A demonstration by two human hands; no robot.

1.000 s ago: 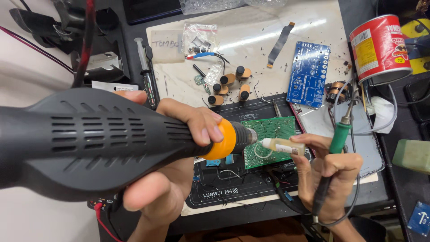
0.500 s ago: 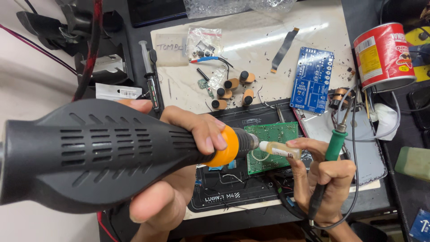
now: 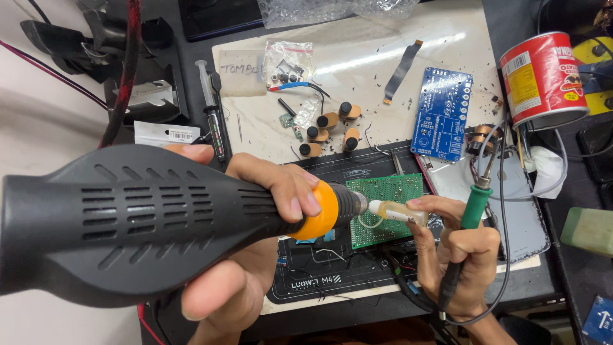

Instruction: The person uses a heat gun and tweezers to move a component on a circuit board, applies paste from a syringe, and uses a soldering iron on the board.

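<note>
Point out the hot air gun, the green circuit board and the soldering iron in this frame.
hot air gun (image 3: 128, 220): head view, on the black vented body held by the left hand.
green circuit board (image 3: 386, 191): head view, on its upper bare face.
soldering iron (image 3: 474, 207): head view, on the green grip above the right hand.

This is an electronics repair bench in a workshop. A black work mat (image 3: 332, 281) carries a green circuit board (image 3: 386, 207); a blue circuit board (image 3: 442, 115), loose capacitors (image 3: 329, 131), bagged small parts (image 3: 287, 64), a soldering iron (image 3: 469, 217) and a black hot-air gun (image 3: 147, 223) crowd the cluttered desk.
</note>
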